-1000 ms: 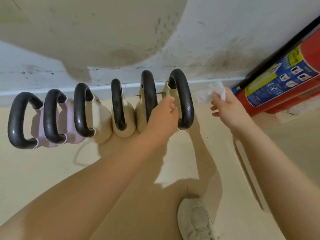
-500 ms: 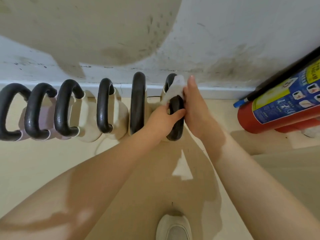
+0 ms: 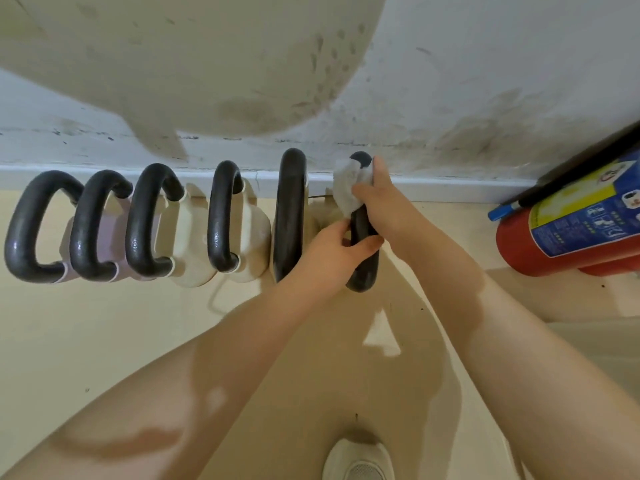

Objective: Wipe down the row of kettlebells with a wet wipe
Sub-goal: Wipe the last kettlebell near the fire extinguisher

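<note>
The row of six kettlebells with black curved handles stands on the beige floor point(image 3: 104, 341) against the white skirting; wiping is judged to be at the kettlebell point(image 3: 362, 261) nearest the red fire extinguisher point(image 3: 554, 237), with five left. The left hand point(image 3: 332, 251) clenches that handle, thumb across it. The right hand point(image 3: 384, 202) presses the white wet wipe point(image 3: 346, 185) around the handle's upper part, fingers curled.
</note>
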